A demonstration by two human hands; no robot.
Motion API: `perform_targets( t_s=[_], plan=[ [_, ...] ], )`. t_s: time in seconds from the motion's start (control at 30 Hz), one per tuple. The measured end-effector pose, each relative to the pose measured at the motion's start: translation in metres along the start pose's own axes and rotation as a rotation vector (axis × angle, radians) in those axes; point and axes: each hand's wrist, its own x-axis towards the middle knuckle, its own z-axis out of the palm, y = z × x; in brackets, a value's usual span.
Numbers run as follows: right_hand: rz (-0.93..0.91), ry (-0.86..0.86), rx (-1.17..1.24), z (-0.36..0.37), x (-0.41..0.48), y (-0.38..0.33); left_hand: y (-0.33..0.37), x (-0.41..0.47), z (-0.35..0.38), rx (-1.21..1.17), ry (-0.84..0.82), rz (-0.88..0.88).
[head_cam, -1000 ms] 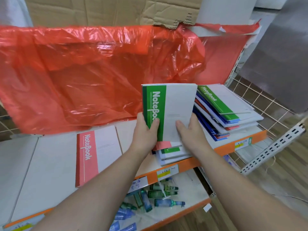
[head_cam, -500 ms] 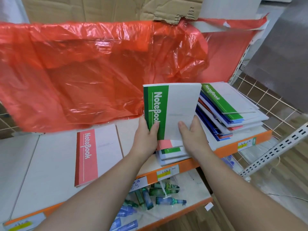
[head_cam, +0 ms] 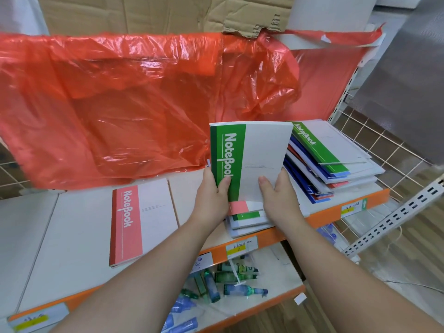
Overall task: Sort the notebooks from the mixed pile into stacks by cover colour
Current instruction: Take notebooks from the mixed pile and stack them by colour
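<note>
**Green notebook held upright, unplaced**

Head view: left hand (head_cam: 211, 195) and right hand (head_cam: 280, 195) clamp the green notebook (head_cam: 249, 162) at its lower corners, long axis upright, above the mixed pile (head_cam: 249, 218). The red notebook (head_cam: 141, 222) lies flat, leftward, nearer the left hand.

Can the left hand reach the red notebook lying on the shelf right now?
Probably, but not freely: the left hand grips the green notebook along with the right hand. The red notebook lies flat beside it on the shelf, with nothing on top or in between.
</note>
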Motion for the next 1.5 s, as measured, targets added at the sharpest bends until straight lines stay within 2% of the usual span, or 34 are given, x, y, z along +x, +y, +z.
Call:
perform_targets(
  t_s=[0.17, 0.3, 0.5, 0.77, 1.13, 1.5],
  plan=[
    [-0.055, -0.006, 0.012, 0.009, -0.001, -0.019, 0.012, -0.002, -0.019, 0.035, 0.072, 0.053],
    [-0.104, -0.092, 0.003, 0.043, -0.002, -0.037, 0.012, -0.006, -0.061, 0.076, 0.172, 0.031],
    [-0.056, -0.299, -0.085, 0.113, -0.017, -0.046, -0.016, -0.03, -0.138, 0.213, 0.266, -0.127],
    [0.08, -0.429, -0.269, 0.178, -0.031, -0.043, -0.051, -0.045, -0.196, 0.303, 0.343, -0.393],
    [0.06, -0.451, -0.611, 0.197, -0.022, -0.02, -0.075, -0.035, -0.197, 0.615, 0.239, -0.435],
    [0.046, -0.432, -0.686, 0.198, -0.027, -0.013, -0.085, -0.032, -0.195, 0.648, 0.229, -0.44]
  ],
)
